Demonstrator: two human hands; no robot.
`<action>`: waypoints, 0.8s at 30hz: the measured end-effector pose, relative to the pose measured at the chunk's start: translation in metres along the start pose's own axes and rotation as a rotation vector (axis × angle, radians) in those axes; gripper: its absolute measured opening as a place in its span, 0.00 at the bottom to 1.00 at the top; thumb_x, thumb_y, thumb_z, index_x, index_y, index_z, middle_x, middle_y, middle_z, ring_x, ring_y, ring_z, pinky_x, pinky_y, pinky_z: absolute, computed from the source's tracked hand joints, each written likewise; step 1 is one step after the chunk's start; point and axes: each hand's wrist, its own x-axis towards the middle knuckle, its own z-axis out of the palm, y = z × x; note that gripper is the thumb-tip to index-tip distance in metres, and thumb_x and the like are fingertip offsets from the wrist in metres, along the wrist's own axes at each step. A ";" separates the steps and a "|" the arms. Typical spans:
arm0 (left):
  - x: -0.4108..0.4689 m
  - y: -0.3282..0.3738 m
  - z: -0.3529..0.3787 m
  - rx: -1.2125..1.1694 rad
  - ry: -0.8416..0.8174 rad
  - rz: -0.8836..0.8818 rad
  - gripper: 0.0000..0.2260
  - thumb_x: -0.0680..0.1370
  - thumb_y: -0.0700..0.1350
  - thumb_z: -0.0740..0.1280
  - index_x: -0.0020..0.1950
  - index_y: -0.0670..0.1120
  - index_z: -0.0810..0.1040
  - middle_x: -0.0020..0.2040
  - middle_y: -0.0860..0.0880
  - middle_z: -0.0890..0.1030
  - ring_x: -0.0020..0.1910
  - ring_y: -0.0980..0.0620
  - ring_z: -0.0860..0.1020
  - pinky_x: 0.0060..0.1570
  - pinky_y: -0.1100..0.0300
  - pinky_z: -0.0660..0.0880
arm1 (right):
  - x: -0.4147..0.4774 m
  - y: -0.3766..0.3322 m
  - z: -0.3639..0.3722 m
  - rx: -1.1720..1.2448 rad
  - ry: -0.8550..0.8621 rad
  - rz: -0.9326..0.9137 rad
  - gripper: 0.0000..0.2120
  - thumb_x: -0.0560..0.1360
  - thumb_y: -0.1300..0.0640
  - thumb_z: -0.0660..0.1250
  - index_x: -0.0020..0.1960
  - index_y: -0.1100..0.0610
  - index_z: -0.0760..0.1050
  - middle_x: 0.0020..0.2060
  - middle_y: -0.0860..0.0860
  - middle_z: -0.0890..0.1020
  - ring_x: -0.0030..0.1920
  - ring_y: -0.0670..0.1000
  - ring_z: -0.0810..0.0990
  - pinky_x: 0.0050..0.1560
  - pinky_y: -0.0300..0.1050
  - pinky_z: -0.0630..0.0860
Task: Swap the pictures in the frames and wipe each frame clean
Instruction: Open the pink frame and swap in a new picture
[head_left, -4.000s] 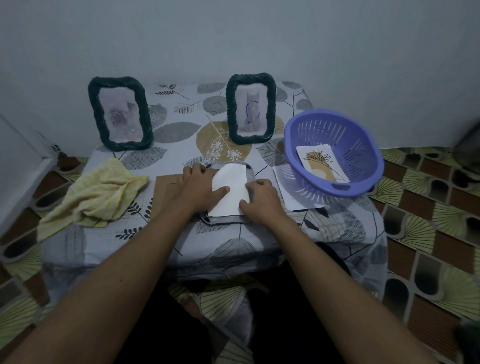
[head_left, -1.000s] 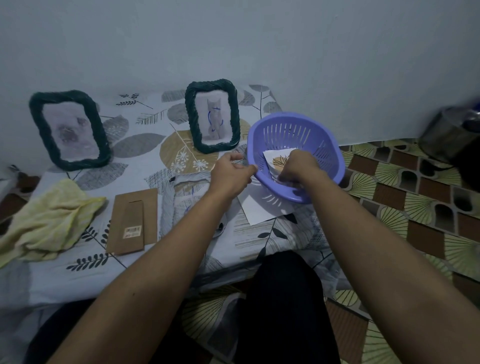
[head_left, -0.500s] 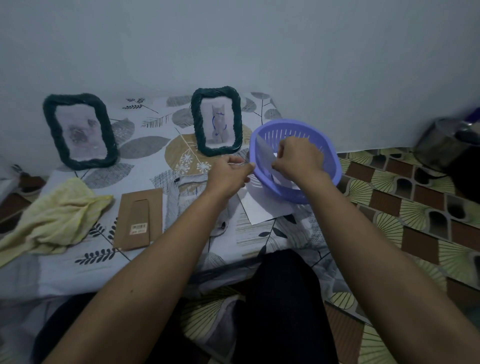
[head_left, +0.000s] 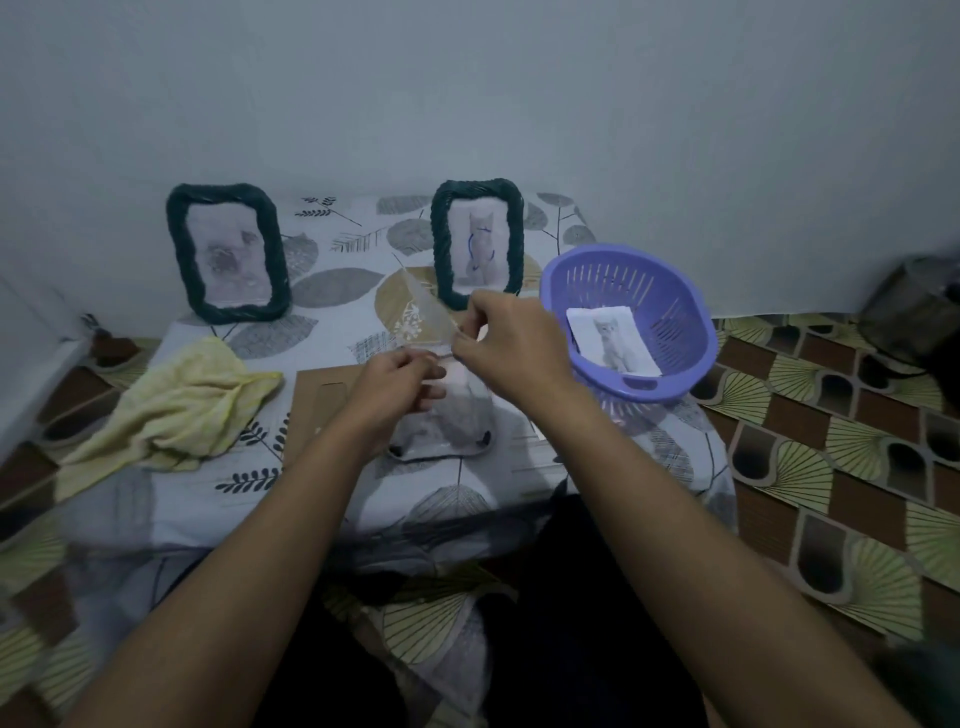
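Two dark green woven frames stand at the back of the table, one on the left and one in the middle, each with a pale picture in it. A third frame lies flat on the cloth below my hands. My left hand and my right hand each pinch an edge of a thin, see-through-looking sheet held tilted above that flat frame. A cat picture lies in the purple basket. The yellow cloth lies crumpled at the left.
A brown cardboard backing lies flat between the yellow cloth and the flat frame. The basket stands at the table's right edge, over patterned floor tiles. A dark metal pot is on the floor at the far right. The wall is right behind the frames.
My right hand has come out of the basket and both hands have moved left over the flat frame with the thin sheet. A cat picture now lies in the basket.
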 end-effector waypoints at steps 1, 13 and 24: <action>-0.003 -0.003 -0.004 -0.011 -0.002 -0.017 0.06 0.82 0.41 0.62 0.52 0.43 0.79 0.49 0.44 0.82 0.40 0.49 0.81 0.40 0.58 0.77 | -0.001 -0.003 0.007 0.099 -0.002 0.033 0.06 0.68 0.58 0.69 0.36 0.53 0.72 0.34 0.47 0.80 0.38 0.52 0.78 0.39 0.51 0.76; -0.018 -0.023 -0.033 -0.110 0.081 -0.014 0.12 0.79 0.35 0.68 0.61 0.41 0.76 0.38 0.48 0.76 0.30 0.56 0.74 0.28 0.64 0.73 | -0.012 0.038 0.055 0.643 -0.094 0.475 0.13 0.69 0.57 0.77 0.43 0.49 0.73 0.42 0.51 0.80 0.45 0.53 0.81 0.47 0.48 0.77; -0.008 -0.044 -0.026 0.402 0.220 0.207 0.13 0.73 0.38 0.74 0.56 0.45 0.77 0.37 0.51 0.77 0.36 0.58 0.76 0.41 0.65 0.77 | -0.011 0.067 0.062 0.261 -0.329 0.257 0.12 0.68 0.55 0.79 0.48 0.53 0.80 0.40 0.48 0.79 0.41 0.48 0.76 0.47 0.44 0.75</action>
